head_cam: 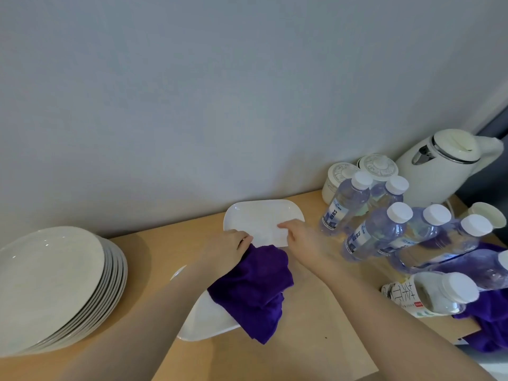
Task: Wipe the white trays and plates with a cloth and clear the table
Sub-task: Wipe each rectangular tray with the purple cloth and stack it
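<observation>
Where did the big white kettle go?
In the head view the white kettle stands at the far right of the table, against the wall, just behind the water bottles and beside two lidded white jars.

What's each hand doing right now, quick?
Left hand: fingers curled round the purple cloth, holding it.
Right hand: fingers gripping the near edge of the far white tray.

Two white trays (261,215), two purple cloths (253,284), one kettle (445,171), two jars (341,174).
</observation>
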A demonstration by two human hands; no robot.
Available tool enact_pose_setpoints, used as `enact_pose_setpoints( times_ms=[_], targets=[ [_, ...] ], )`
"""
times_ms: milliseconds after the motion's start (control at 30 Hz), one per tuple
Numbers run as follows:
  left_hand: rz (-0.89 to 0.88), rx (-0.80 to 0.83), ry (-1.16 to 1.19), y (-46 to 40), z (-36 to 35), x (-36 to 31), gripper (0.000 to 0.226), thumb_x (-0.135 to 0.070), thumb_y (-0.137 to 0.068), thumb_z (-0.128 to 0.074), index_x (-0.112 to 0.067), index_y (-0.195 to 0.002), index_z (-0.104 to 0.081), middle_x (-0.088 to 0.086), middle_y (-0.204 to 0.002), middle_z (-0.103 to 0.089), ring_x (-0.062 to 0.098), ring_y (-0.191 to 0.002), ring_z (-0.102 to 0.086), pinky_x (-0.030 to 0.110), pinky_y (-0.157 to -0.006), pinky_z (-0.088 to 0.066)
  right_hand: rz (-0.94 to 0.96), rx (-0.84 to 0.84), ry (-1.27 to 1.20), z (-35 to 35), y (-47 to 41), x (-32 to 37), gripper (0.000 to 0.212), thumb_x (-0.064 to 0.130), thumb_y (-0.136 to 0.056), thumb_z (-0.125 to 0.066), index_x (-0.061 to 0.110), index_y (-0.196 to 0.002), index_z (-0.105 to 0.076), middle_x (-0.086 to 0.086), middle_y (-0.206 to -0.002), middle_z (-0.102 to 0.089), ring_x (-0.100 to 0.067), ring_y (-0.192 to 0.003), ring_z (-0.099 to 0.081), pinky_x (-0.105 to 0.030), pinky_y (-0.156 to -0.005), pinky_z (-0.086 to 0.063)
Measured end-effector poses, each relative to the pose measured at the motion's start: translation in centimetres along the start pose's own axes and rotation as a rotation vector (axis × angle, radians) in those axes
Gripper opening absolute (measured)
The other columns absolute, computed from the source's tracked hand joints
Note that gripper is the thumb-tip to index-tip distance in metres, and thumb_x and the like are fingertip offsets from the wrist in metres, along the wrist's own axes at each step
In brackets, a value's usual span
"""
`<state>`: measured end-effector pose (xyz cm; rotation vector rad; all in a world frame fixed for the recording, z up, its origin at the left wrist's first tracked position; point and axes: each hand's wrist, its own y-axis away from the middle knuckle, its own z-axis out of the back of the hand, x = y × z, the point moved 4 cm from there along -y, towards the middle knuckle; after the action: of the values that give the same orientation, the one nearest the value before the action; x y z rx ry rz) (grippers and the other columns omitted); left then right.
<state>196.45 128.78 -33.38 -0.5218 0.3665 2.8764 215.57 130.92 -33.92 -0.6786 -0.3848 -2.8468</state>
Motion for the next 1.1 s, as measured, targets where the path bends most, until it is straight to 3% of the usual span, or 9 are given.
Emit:
enact_pose_setpoints(
  times_ms=[133,267,367,433,633,767,900,1000,1100],
  targets=[
    [0.033,-0.103,-0.104,2.3,0.0,1.0,0.04,-0.042,-0.101,-0.028,-0.025,-0.127,-0.052,-0.005,-0.114,-0.062,0.019,-0.102,-0.058,0.03,-0.082,-0.045,0.07,-0.149,-0.062,0.6,2.0,4.9,0.039,0.01,-0.095,-0.038,0.022,-0.128,-0.055,0.004,-0.133,-0.054,-0.017,-0.116,-0.051,-0.032,-0.093,-0.045],
    [0.045,-0.124,-0.199,5.1,-0.5,2.1,0.035,-0.034,-0.102,-0.029,-0.019,-0.121,-0.054,-0.003,-0.105,-0.061,0.018,-0.094,-0.057,0.028,-0.074,-0.04,0.274,-0.114,0.132,-4.0,4.2,11.2,0.032,0.025,-0.099,-0.035,0.02,-0.125,-0.052,0.002,-0.127,-0.053,-0.02,-0.116,-0.048,-0.036,-0.099,-0.038],
    [0.107,-0.087,-0.232,7.2,-0.6,3.5,0.037,-0.032,-0.101,-0.028,-0.025,-0.135,-0.04,-0.005,-0.123,-0.054,0.019,-0.11,-0.051,0.03,-0.086,-0.037,0.218,-0.129,0.255,-6.4,4.8,12.3,0.035,0.032,-0.1,-0.032,0.02,-0.128,-0.048,0.002,-0.135,-0.049,-0.02,-0.131,-0.035,-0.041,-0.112,-0.018],
    [0.144,-0.074,-0.217,8.2,-0.6,4.0,0.041,-0.034,-0.103,-0.025,-0.028,-0.143,-0.03,-0.005,-0.135,-0.047,0.019,-0.121,-0.045,0.033,-0.094,-0.035,0.219,-0.134,0.293,-7.0,5.4,12.3,0.037,0.034,-0.098,-0.035,0.02,-0.131,-0.046,0.003,-0.137,-0.047,-0.019,-0.135,-0.031,-0.042,-0.115,-0.014],
    [0.168,-0.079,-0.22,10.4,-1.6,3.7,0.043,-0.035,-0.103,-0.023,-0.03,-0.145,-0.026,-0.006,-0.138,-0.043,0.017,-0.125,-0.04,0.033,-0.095,-0.034,0.177,-0.212,0.347,-7.1,8.3,13.1,0.032,0.033,-0.083,-0.06,0.023,-0.114,-0.064,0.006,-0.114,-0.065,-0.018,-0.118,-0.055,-0.04,-0.105,-0.039],
    [0.155,-0.117,-0.224,12.0,-2.4,3.4,0.042,-0.035,-0.102,-0.024,-0.029,-0.144,-0.03,-0.005,-0.135,-0.047,0.018,-0.122,-0.044,0.032,-0.091,-0.035,0.18,-0.188,0.337,-7.8,9.8,12.9,0.038,0.033,-0.092,-0.046,0.022,-0.127,-0.054,0.004,-0.13,-0.056,-0.019,-0.131,-0.042,-0.042,-0.114,-0.024],
    [0.135,-0.121,-0.18,13.1,-2.8,3.2,0.044,-0.036,-0.102,-0.026,-0.03,-0.146,-0.026,-0.006,-0.139,-0.043,0.016,-0.126,-0.04,0.031,-0.096,-0.033,0.195,-0.19,0.354,-7.7,11.1,13.0,0.042,0.032,-0.091,-0.051,0.02,-0.131,-0.055,0.003,-0.131,-0.057,-0.019,-0.13,-0.044,-0.042,-0.113,-0.027],
    [0.133,-0.125,-0.064,13.8,-2.4,3.2,0.048,-0.034,-0.102,-0.031,-0.025,-0.148,-0.022,-0.003,-0.143,-0.038,0.016,-0.132,-0.034,0.03,-0.105,-0.028,0.204,-0.137,0.326,-7.8,11.5,12.7,0.047,0.031,-0.097,-0.04,0.018,-0.142,-0.04,0.0,-0.147,-0.041,-0.018,-0.141,-0.028,-0.041,-0.118,-0.01],
    [0.302,-0.22,0.08,15.6,-1.9,4.2,0.053,-0.035,-0.098,-0.041,-0.02,-0.146,-0.026,0.002,-0.139,-0.04,0.02,-0.126,-0.039,0.033,-0.102,-0.036,0.147,-0.177,0.317,-7.5,12.8,12.5,0.051,0.039,-0.091,-0.052,0.015,-0.136,-0.048,-0.006,-0.145,-0.044,-0.022,-0.137,-0.037,-0.044,-0.115,-0.021]
  ],
)
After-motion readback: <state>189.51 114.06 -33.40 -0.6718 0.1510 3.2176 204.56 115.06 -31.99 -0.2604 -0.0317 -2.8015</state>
